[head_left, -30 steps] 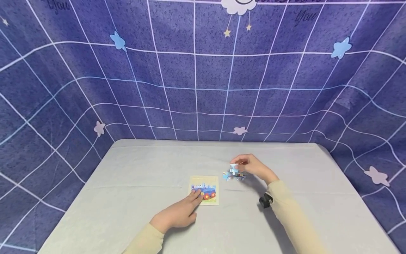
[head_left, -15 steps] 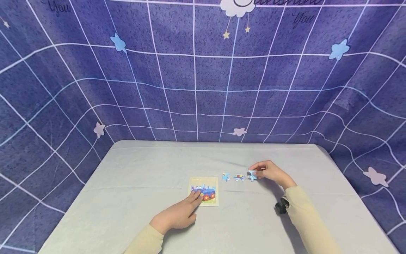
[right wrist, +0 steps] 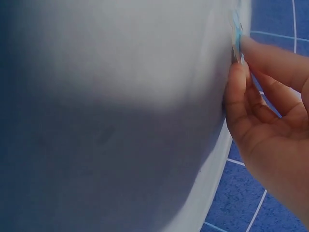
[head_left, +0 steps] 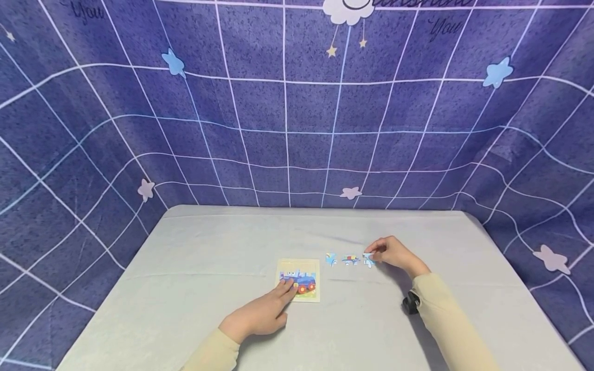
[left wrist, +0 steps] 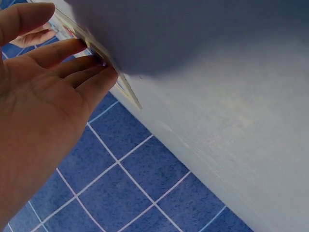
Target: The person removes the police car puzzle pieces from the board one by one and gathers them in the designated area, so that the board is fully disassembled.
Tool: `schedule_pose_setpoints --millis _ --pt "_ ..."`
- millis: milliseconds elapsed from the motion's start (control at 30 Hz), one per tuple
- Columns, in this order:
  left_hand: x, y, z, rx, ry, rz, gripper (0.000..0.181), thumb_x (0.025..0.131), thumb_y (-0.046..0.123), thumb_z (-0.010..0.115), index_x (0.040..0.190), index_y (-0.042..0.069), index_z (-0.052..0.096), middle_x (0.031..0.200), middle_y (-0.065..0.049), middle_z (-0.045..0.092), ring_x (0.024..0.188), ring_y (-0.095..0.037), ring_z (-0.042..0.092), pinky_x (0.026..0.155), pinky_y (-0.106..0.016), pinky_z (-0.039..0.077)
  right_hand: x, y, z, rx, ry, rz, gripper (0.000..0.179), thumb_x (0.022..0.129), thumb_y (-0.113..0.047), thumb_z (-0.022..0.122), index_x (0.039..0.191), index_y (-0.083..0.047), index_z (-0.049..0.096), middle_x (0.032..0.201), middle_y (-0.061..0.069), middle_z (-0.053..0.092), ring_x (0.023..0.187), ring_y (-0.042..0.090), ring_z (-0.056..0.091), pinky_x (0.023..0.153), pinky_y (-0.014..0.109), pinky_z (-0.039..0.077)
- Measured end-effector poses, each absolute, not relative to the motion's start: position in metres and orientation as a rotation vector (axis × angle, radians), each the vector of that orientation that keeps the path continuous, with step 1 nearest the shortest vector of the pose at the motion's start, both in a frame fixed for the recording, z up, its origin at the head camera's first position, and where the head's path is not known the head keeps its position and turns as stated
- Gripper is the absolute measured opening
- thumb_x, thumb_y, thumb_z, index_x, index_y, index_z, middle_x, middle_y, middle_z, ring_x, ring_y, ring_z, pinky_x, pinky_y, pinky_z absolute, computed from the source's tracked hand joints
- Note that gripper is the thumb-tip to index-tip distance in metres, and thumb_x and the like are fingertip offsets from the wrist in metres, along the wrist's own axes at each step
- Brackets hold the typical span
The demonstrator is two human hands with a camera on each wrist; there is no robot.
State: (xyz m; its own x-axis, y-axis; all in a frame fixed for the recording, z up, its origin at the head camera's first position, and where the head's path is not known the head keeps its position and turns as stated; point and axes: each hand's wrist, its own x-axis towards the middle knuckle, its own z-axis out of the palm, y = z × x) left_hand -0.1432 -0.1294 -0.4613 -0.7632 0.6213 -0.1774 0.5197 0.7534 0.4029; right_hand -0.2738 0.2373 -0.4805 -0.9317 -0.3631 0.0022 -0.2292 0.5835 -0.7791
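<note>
A small jigsaw puzzle tray (head_left: 302, 262) with a pale frame lies in the middle of the table, its lower part filled by a blue tractor picture with red wheels. My left hand (head_left: 262, 312) rests on the tray's left side, fingers stretched over the picture and hiding part of it. In the left wrist view the fingertips (left wrist: 112, 72) touch the tray. To the right, my right hand (head_left: 394, 253) pinches a light-blue puzzle piece (head_left: 368, 259) at the table top. The right wrist view shows that piece edge-on between thumb and fingers, partly covered.
Two loose puzzle pieces lie between the tray and my right hand: a light-blue one (head_left: 331, 258) and one with red and yellow patches (head_left: 350, 259). A white cloth covers the table (head_left: 185, 304). Behind it hangs a blue gridded curtain (head_left: 260, 144).
My right hand has carried the light-blue piece rightward and down, from over the other loose pieces to their right. These now lie uncovered. My left hand stays put on the tray.
</note>
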Motion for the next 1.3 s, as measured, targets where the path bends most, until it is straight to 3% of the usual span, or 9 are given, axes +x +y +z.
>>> schedule_pose_setpoints --millis 367,567,800,1100,1300 --pt "-0.142 -0.128 -0.461 0.911 2.668 0.439 0.058 0.092 0.012 0.052 0.144 -0.008 0.036 0.154 -0.023 0.026 0.142 -0.037 0.023 0.114 -0.047 0.027 -0.270 0.234 -0.480 -0.561 2.722 -1.235 0.017 0.077 0.010 0.065 0.093 0.008 0.071 0.083 0.013 0.065 0.070 0.013 0.050 0.061 0.021 0.044" --pt "-0.140 -0.129 -0.463 0.916 2.685 0.414 0.061 0.091 0.014 0.054 0.145 -0.008 0.034 0.154 -0.024 0.024 0.143 -0.038 0.022 0.114 -0.046 0.027 -0.272 0.217 -0.472 -0.662 2.756 -1.288 0.018 0.081 0.010 0.064 0.098 0.008 0.069 0.090 0.018 0.067 0.079 0.021 0.061 0.075 0.028 0.053" --pt "-0.135 -0.128 -0.463 0.934 2.688 0.374 0.061 0.092 0.016 0.055 0.144 -0.007 0.035 0.154 -0.023 0.025 0.142 -0.037 0.022 0.114 -0.044 0.027 -0.274 0.168 -0.463 -0.848 2.655 -1.348 0.020 0.085 0.006 0.064 0.104 0.007 0.068 0.093 0.019 0.067 0.085 0.029 0.066 0.081 0.038 0.056" --pt "-0.128 -0.129 -0.464 0.951 2.685 0.363 0.059 0.093 0.018 0.054 0.144 -0.006 0.038 0.154 -0.021 0.027 0.142 -0.036 0.025 0.113 -0.046 0.028 -0.261 0.087 -0.466 -1.031 2.437 -1.262 0.021 0.085 0.004 0.064 0.106 0.005 0.069 0.099 0.018 0.070 0.087 0.020 0.066 0.083 0.025 0.053" --pt "-0.128 -0.132 -0.465 0.942 2.668 0.394 0.059 0.092 0.016 0.054 0.143 -0.007 0.038 0.153 -0.023 0.027 0.142 -0.036 0.025 0.113 -0.046 0.029 -0.255 0.055 -0.471 -1.014 2.361 -1.172 0.020 0.085 0.002 0.066 0.104 0.002 0.071 0.098 0.011 0.070 0.088 0.016 0.066 0.084 0.025 0.053"
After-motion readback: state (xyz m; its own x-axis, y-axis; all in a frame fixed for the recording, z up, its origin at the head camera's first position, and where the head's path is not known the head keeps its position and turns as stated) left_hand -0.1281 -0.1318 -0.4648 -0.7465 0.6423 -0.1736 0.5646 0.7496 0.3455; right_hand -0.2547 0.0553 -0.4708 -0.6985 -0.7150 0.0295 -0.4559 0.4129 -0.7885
